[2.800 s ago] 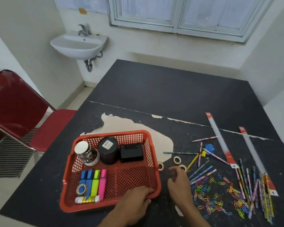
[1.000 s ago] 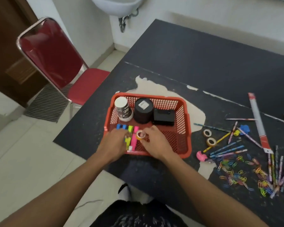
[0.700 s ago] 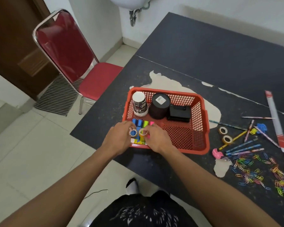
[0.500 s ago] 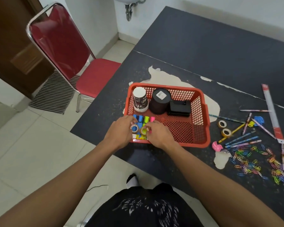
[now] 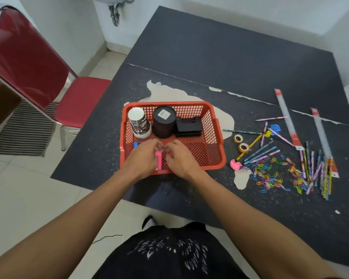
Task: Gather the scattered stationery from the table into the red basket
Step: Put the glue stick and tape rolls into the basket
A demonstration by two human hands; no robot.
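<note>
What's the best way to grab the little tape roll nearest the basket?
Probably from above: the tape roll lies flat on the table with its hole facing up, so pinch across the outer rim with thumb and finger.

Red plastic mesh basket [image 5: 214, 125] on matt, speckled black table [image 5: 220, 63] with peeled patches; glossy red chair [image 5: 22, 57].

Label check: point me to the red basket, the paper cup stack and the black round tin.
red basket [image 5: 189, 103], head view, on its far rim.
paper cup stack [image 5: 139, 123], head view, on the printed side of the top cup.
black round tin [image 5: 164, 126], head view, on its side wall.
</note>
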